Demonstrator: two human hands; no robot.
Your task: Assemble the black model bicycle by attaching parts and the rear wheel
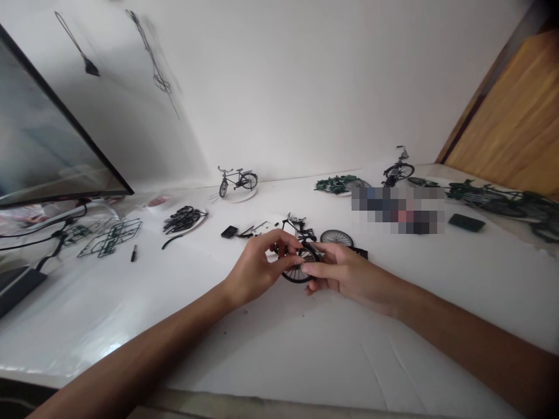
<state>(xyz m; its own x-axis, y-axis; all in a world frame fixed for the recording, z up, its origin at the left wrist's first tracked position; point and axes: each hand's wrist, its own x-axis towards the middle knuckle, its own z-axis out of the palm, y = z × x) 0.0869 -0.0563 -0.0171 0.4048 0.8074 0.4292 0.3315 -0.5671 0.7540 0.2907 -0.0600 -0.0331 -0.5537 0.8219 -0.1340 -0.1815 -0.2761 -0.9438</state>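
On a white tabletop (393, 343) against a plain white wall (305, 75), two bare hands meet just above the surface around a small black model bicycle (299, 230). The left hand (257, 267) is curled, its thumb and forefinger pinching in at the spoked wheel (297, 274) near the hub, while the right hand (345, 273) comes in from the other side, its fingers (317, 269) laid across the rim and holding the model steady. The exact contact points are partly hidden by the fingers. The model looks part-built: frame, handlebars and this one wheel are together, while a second spoked wheel (336, 237) lies loose just beside it, apparently left to fit. Near the hands, a small black block (229, 231) and thin black parts (251, 231) lie on the table. Further left, a white plate (194, 226) holds a heap of black pieces, near empty green sprues (111, 237) and a small screwdriver (133, 253). Farther back stand a finished-looking bicycle model (238, 180) and another (398, 171), with a green model (493, 196) at the right. A blurred patch hides part of the table, and a monitor (52, 128) stands at the far left.
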